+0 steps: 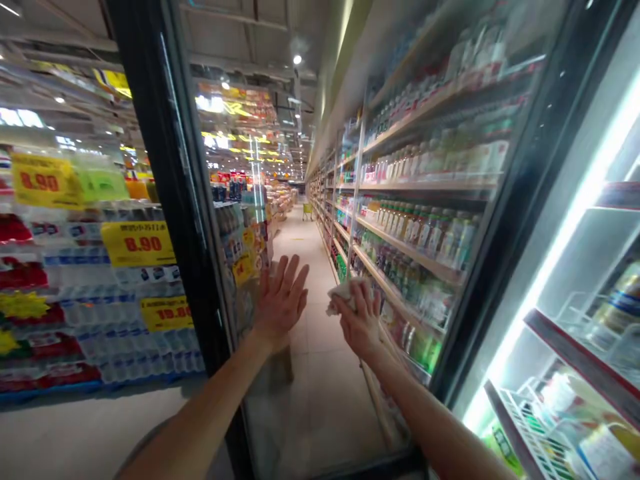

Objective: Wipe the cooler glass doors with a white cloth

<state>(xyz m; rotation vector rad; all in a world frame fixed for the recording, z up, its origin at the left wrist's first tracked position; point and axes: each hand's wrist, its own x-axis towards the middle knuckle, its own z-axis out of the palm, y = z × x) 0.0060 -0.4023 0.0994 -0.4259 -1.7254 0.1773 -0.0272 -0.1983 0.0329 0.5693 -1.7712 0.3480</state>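
A glass door (320,413) with a dark frame (170,167) stands swung out in front of me. My left hand (281,297) lies flat against the glass, fingers spread, holding nothing. To its right, my right hand (361,317) presses a crumpled whitish cloth (343,293) to the pane, fingers bent over it. Only part of the cloth shows beside the fingers. Through the glass I see shelves of bottles (425,230) and a long aisle; some of this may be reflection.
At the right is the lit inside of a cooler, with a wire shelf (525,413) and packaged goods. Stacked packs of bottles (120,333) with yellow price signs (137,243) stand to the left, beyond the door frame. Far down the aisle is a small green cart (307,211).
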